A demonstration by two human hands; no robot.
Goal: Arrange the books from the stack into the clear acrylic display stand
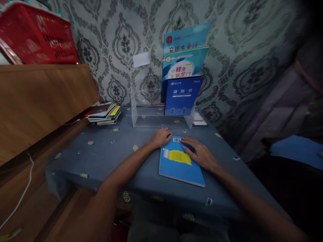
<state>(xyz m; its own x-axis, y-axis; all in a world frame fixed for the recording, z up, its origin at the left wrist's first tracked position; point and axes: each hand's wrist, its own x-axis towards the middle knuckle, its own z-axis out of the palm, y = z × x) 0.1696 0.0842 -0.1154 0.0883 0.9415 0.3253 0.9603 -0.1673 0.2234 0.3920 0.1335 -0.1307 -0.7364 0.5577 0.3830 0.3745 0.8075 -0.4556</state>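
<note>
A blue book (181, 171) with a yellow patch and a barcode lies flat near the front of the table. At its far left corner is my left hand (160, 137), the fingers curled and the thumb against the corner; the fingertips are partly hidden. My right hand (202, 155) rests over the book's right edge, fingers stretched across the cover and thumb apart. Beyond both hands stands a clear acrylic book rack (148, 121). Its right side holds a dark blue booklet (183, 97), a teal book (181, 67) and a light blue book (186, 38), stepped upward behind one another.
A stack of books (104, 114) sits at the table's back left. A white card (141, 59) is on the rack's upper left. A red basket (40, 37) stands on a wooden cabinet (45, 101). The grey patterned cloth (108, 154) hangs over the table's front edge.
</note>
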